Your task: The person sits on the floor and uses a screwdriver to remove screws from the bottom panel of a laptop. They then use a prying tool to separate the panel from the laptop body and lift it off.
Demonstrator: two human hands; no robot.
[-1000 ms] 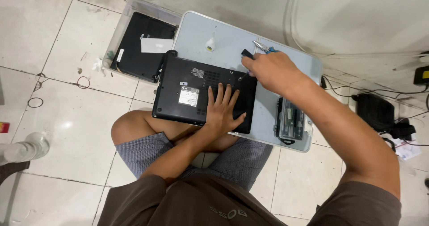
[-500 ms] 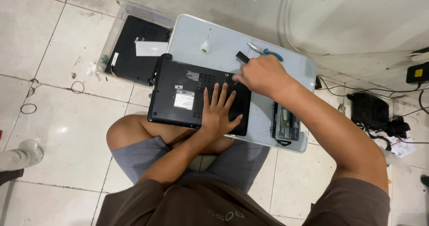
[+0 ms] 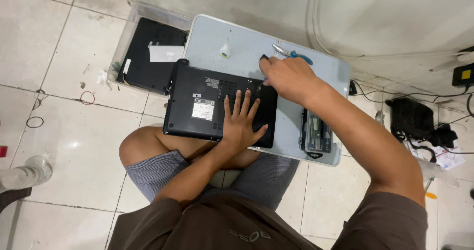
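The black laptop (image 3: 219, 106) lies bottom-up on the small grey table (image 3: 326, 69), where it lay a second ago. The left hand (image 3: 242, 124) stays flat on it, fingers spread. The right hand (image 3: 289, 77) has slid toward the laptop's far corner, curled around something small and dark (hard to make out), with blue-handled pliers (image 3: 294, 55) just beyond.

— Colours on the bench? — A black laptop (image 3: 212, 104) with a white sticker (image 3: 203, 111) on a pale grey-blue table (image 3: 247, 42).
— Elsewhere? — Blue-handled pliers (image 3: 294, 55), grey patterned shorts (image 3: 158, 173), brown shirt (image 3: 232, 228).
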